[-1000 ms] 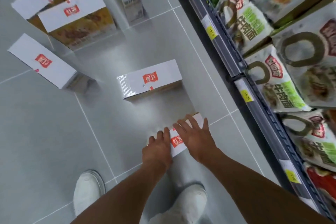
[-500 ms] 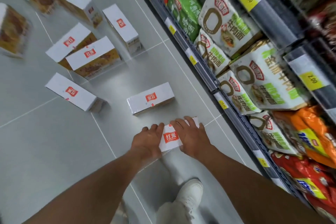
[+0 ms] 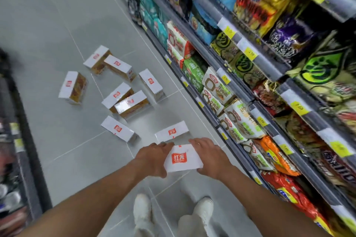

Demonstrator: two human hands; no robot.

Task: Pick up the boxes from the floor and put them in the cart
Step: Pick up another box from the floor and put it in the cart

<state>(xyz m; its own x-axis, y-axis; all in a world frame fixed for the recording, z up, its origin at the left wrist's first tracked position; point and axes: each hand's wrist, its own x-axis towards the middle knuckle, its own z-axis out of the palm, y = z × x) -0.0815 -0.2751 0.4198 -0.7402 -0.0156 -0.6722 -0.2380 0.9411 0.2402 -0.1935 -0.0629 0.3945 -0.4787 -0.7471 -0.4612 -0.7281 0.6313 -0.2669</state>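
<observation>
I hold a white box with a red logo between both hands, lifted off the grey floor. My left hand grips its left end and my right hand grips its right end. Just beyond it another white box lies flat on the tiles. Further out, several more boxes are scattered on the floor, among them one to the left, a pair side by side and one standing alone. No cart is in view.
Store shelves packed with snack and noodle bags run along the right side of the aisle. A dark shelf unit borders the left edge. My white shoes stand on the tiled floor below my arms.
The box has risen off the floor between my hands. My view has lifted and pulled back, so more boxes and more of the shelves now show.
</observation>
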